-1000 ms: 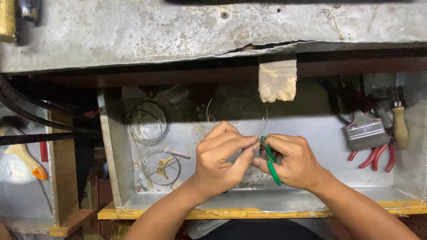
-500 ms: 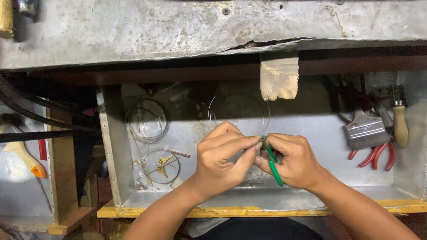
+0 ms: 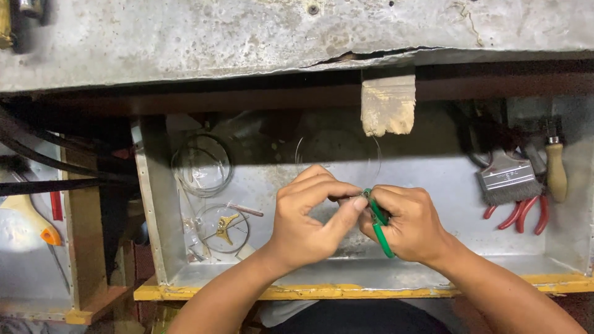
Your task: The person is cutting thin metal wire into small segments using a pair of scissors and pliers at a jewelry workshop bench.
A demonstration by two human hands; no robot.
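Both forearms bare to the elbow, left hand (image 3: 307, 216) and right hand (image 3: 408, 222) ungloved.

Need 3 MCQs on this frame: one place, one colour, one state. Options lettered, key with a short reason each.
1. Where does the paintbrush lie?
A. right end of the metal tray
B. left of the tray
C. on top of the bench slab

2. What colour are the handles of the pliers in the right hand?
A. red
B. green
C. black

3. How do the left hand and right hand stand?
A. far apart
B. flat on the tray
C. fingertips meeting over the tray

Key: 1 A, it rests by the red-handled pliers at right. 2 B, green grips show below the fist. 3 C, both pinch at one spot.
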